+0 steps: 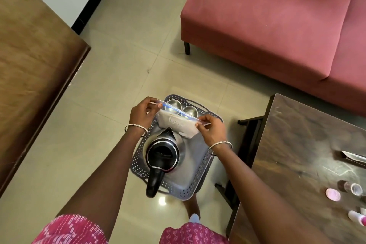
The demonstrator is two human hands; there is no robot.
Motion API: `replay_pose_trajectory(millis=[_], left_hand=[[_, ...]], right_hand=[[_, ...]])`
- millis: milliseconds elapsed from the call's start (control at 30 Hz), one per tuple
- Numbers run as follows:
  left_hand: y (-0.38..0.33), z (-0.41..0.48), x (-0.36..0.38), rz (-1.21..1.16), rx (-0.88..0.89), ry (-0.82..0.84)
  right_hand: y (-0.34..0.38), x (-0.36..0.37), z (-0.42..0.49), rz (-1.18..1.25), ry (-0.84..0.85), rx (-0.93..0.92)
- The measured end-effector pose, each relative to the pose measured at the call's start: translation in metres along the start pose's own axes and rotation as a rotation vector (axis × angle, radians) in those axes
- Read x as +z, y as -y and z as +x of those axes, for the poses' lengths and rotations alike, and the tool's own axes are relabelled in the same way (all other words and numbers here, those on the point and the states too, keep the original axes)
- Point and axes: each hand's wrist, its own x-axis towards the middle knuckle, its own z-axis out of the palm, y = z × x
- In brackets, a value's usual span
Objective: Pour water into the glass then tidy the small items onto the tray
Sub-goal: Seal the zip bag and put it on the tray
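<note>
Bag point(177, 124) hangs by its zip strip above the far half of the tray point(198, 182), white contents sagging at the bottom. Both grips are clamped on the bag: left hand point(141, 114) pinches the strip's left end, right hand point(212, 130) the right end, fingertips only. The kettle point(163, 154) stands on the tray just under the bag, with two steel cups point(191, 111) at the tray's far edge. I cannot tell what carries the tray. Risks, as I judge them: the pinch is shallow, so a slip at either end would swing the bag onto the kettle spout or into the cups. If the strip is unsealed, tugging the ends apart could open it and spill the contents. On the tabletop point(297, 134) at right lie small items point(350, 187), well apart from the tray. Crowding them in beside the kettle could knock a cup.
</note>
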Motion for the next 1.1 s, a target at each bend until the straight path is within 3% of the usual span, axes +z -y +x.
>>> replay_pose_trajectory(millis=[200,467,633,1100], left_hand=[[0.007,-0.015,-0.004,-0.058,-0.071,-0.027],[-0.017,-0.046,-0.025,-0.139,-0.106,-0.240],[-0.054,-0.096,-0.012,-0.327,-0.072,-0.304],[-0.116,-0.252,0.117,-0.355,-0.061,-0.175]], right_hand=[[0.000,-0.005,-0.001,-0.046,0.048,0.005],[0.001,-0.025,-0.018,-0.083,0.054,-0.012],[-0.016,-0.049,-0.050,-0.054,-0.002,0.037],[-0.119,-0.139,-0.171,0.089,-0.016,0.048]])
